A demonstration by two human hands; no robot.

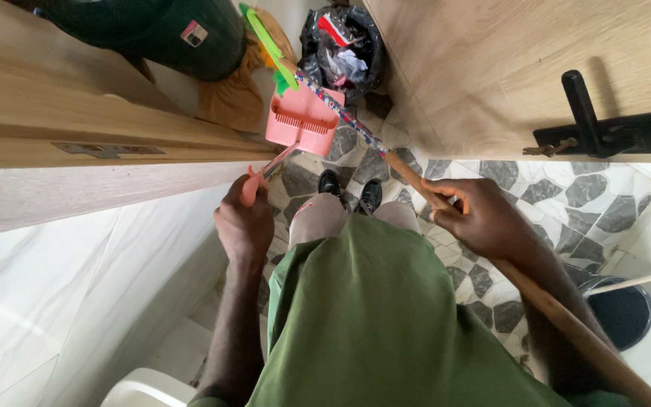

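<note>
Both hands are gripping tools. Left hand (244, 226) is clenching around the pink handle of a pink dustpan (301, 120), handle running up toward 1 o'clock from the fist, pan hanging just above the floor near the doorway. Right hand (482, 217) is wrapping tightly around a wooden broom stick (566, 320), which is crossing the frame from 5 o'clock at the lower right up toward 11 o'clock. Green shirt (374, 316) is filling the bottom centre, knees and black shoes (349, 190) showing just beyond it, between the two hands. Stone-pattern tile floor (559, 203) is spreading at 3 o'clock. Farther along, the stick's patterned section is passing over the dustpan's right edge and ending in a green broom head (269, 45) at 12 o'clock. Wooden door (54, 113) is standing at 10 o'clock, another wood panel with a black door handle (597, 128) at 2 o'clock. Farthest off, a black rubbish bag (344, 49) is sitting at 12 o'clock, with a dark green bin (167, 26) at 11 o'clock.
</note>
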